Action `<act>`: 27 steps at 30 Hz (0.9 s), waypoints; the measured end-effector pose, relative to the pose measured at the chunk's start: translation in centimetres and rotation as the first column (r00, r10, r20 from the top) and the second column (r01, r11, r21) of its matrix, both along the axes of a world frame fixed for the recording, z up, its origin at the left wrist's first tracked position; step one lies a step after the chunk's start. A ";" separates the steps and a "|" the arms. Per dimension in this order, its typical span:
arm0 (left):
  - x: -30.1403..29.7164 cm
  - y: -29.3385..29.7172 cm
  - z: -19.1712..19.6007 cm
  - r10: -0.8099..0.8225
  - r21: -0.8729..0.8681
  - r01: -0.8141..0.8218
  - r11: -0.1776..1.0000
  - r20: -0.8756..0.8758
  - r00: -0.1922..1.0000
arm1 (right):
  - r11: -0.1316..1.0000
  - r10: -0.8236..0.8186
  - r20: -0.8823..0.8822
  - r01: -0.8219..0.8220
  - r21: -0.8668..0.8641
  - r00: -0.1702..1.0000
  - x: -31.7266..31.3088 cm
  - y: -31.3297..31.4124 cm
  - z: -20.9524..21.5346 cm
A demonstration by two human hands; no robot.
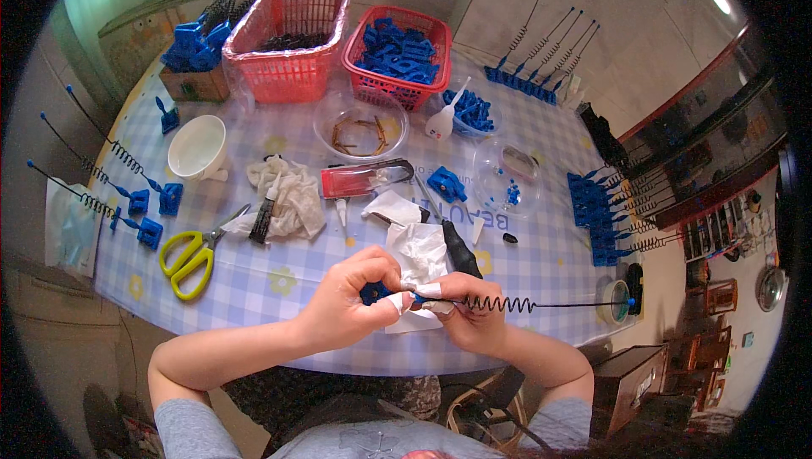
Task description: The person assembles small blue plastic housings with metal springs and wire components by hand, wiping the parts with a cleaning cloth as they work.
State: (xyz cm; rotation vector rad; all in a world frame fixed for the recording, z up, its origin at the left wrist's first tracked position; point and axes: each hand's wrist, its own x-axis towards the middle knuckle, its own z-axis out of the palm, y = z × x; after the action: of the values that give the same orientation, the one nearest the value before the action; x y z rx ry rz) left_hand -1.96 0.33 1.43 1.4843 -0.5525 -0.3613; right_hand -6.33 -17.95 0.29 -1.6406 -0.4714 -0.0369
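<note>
Grey shirt (338, 435) by table edge (364, 364); fingers (385, 313) grip spring-clip (503, 304)

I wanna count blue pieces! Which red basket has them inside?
The right-hand red basket: blue pieces are heaped in it. The left-hand red basket holds dark pieces instead.

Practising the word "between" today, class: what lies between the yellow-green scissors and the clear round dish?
In the head view, a crumpled white cloth lies between the scissors and dish, with a black tube overlapping it.

Smooth metal coil spring (520, 304)
</note>
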 end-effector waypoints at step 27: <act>0.8 0.6 -0.1 -0.286 -0.172 0.231 0.958 -0.464 0.838 | 0.974 -0.029 0.016 0.025 0.227 0.999 0.9 -0.4 0.3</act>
State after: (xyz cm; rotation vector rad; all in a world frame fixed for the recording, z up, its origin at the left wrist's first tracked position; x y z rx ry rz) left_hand -1.16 0.93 1.29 1.1513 -0.3574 -0.8790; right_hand -5.43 -18.34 0.59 -1.4235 -0.4426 -0.1222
